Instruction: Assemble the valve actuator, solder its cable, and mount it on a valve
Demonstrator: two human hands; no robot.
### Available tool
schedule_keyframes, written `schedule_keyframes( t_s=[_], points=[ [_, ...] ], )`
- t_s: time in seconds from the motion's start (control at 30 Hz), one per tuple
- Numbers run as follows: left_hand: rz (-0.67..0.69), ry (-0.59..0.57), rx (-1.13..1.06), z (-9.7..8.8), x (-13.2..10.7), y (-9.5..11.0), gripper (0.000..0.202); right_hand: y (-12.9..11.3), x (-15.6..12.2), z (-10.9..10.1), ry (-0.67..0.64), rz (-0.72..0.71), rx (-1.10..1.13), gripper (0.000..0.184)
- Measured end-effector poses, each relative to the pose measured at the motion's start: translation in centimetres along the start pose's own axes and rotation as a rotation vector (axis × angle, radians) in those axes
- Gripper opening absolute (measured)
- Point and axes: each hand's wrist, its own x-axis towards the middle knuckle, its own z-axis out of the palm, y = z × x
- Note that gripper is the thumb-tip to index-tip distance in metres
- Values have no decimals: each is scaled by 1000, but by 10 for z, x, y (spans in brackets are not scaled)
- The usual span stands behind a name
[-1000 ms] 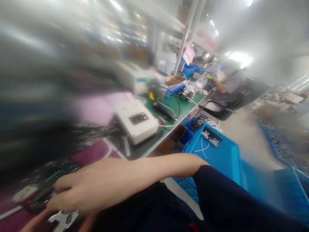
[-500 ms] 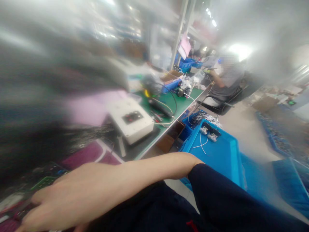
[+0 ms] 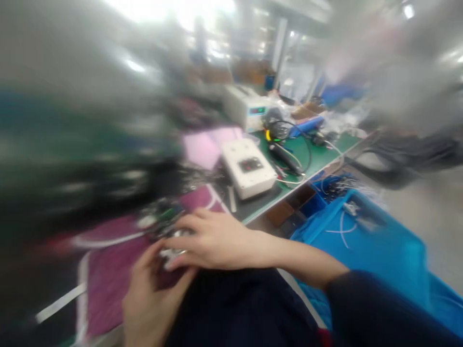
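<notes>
Since the earlier frame the view has swung left, bringing both hands together over the purple mat at the table's near edge. Blur hides much. The right hand lies flat, fingers spread, over a small pale part that the left hand cradles; a loose hold could drop it.

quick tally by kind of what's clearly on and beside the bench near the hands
hands at work: 2, left hand and right hand, both on a small blurred part
purple mat: 1
white box with red buttons: 1
white meter with display: 1
blue bin: 1
total: 7
the rest is too blurred to count
</notes>
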Motion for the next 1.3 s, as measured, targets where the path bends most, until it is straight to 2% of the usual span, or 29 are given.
schedule_keyframes(
  t_s=[0.03, 0.1, 0.2, 0.27, 0.33, 0.4, 0.47, 0.53, 0.6, 0.73, 0.87, 1.03, 1.23, 1.3],
  points=[
    [-20, -57, -17, -1, -4, -3, 78, -5, -8, 4, 43, 15, 25, 60],
    [2, -72, -65, -5, -9, -3, 76, -10, -24, 14, 88, 49, 142, 74],
    [83, -89, -16, -17, -10, 7, 74, -8, -49, 29, 180, 134, 304, 83],
    [164, -106, 34, -31, -11, 16, 67, -7, -63, 37, 230, 271, 371, 82],
    [171, -38, 43, -47, -11, 22, 51, -9, -74, 42, 258, 368, 401, 77],
    [83, 85, -6, -59, -4, 23, 35, -13, -77, 45, 284, 399, 399, 70],
    [2, 130, -72, -62, 12, 18, 39, -18, -74, 46, 307, 386, 381, 66],
    [13, 54, -71, -58, 34, 11, 62, -21, -67, 47, 323, 360, 356, 64],
    [49, -87, -45, -52, 56, 7, 85, -23, -60, 48, 336, 342, 331, 64],
    [53, -271, 22, -50, 86, 9, 101, -23, -53, 50, 336, 327, 322, 62],
    [88, -364, 100, -56, 100, 9, 102, -20, -52, 52, 319, 315, 325, 60],
    [173, -410, 128, -60, 114, 10, 95, -14, -48, 58, 302, 297, 304, 67],
    [342, -513, 207, -66, 132, 33, 79, -23, -37, 72, 328, 320, 238, 87],
    [388, -572, 235, -67, 139, 40, 74, -26, -32, 77, 352, 340, 217, 85]
  ],
)
